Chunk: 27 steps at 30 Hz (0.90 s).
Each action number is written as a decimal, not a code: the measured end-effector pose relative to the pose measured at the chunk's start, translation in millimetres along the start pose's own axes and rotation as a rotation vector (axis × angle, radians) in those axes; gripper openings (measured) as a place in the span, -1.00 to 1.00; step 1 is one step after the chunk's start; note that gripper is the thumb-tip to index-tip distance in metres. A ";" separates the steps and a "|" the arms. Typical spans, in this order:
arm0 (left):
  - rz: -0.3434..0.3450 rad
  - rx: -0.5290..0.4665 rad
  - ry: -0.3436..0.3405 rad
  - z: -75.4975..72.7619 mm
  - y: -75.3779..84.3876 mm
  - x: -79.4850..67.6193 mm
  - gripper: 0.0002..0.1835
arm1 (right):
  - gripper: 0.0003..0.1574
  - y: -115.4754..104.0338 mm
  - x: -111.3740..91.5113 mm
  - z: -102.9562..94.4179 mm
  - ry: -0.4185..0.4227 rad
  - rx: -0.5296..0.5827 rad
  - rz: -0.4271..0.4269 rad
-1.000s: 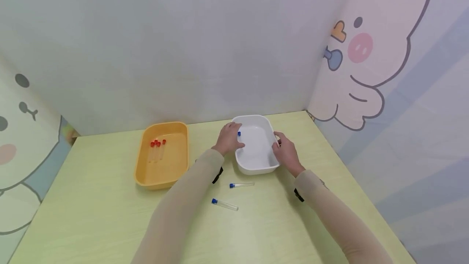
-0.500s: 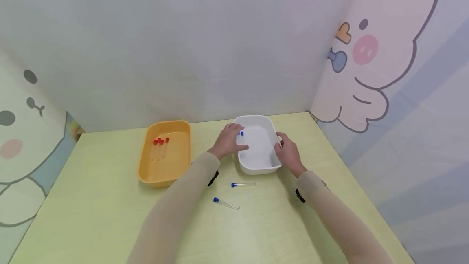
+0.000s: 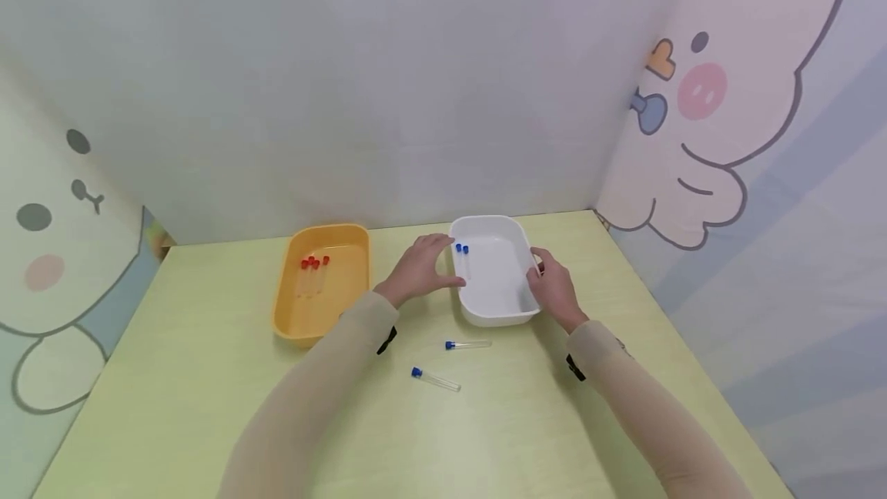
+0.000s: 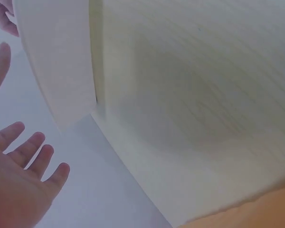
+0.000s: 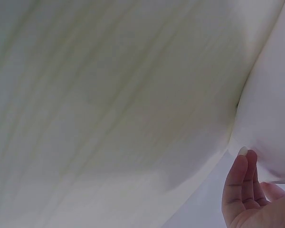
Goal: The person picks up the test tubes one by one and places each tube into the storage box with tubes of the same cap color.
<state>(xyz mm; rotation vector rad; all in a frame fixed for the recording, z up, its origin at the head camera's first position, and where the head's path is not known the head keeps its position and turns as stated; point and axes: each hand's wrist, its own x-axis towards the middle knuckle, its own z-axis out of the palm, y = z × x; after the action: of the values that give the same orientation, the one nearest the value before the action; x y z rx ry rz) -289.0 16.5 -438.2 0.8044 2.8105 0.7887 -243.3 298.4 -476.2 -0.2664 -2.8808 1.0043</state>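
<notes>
A white plastic basin (image 3: 500, 276) stands on the table, with two blue-capped test tubes (image 3: 465, 262) lying along its left side. My right hand (image 3: 557, 289) grips the basin's right rim; in the right wrist view its curled fingers (image 5: 240, 183) meet the white wall. Just off the left rim is my left hand (image 3: 416, 272), thumb and fingers spread, nothing held. The left wrist view also shows those fingers (image 4: 32, 149) apart from the basin wall (image 4: 57, 61). Two more blue-capped tubes lie on the table in front: one nearer (image 3: 438, 381), one farther (image 3: 470, 345).
To the left, an orange basin (image 3: 349, 276) holds several red-capped test tubes (image 3: 313, 277), partly behind my left forearm. The pale yellow table (image 3: 513, 437) ends against a grey curtain wall (image 3: 416, 98). Cartoon-printed sheets (image 3: 748, 129) hang at both sides.
My left hand has drawn back leftward from inside the white basin to just outside its rim, uncovering the two tubes there. My right hand stays on the rim. The view has shifted slightly.
</notes>
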 end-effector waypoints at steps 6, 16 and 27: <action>-0.008 -0.032 0.003 -6.8 3.4 -12.1 -0.02 | -0.33 0.3 -0.2 -2.3 0.001 -0.007 0.011; -0.005 -0.001 0.012 -18.9 7.5 -38.3 -0.03 | -0.35 1.4 0.6 -1.7 0.018 0.003 -0.015; -0.006 -0.003 -0.024 -14.2 13.8 -68.3 -0.04 | -0.35 2.6 1.8 0.6 0.010 0.003 -0.016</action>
<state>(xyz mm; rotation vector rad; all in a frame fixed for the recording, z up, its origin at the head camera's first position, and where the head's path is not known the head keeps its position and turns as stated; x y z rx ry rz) -227.9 -15.5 -421.2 0.7986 2.7890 0.7767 -244.7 300.4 -478.2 -0.2462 -2.8676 1.0023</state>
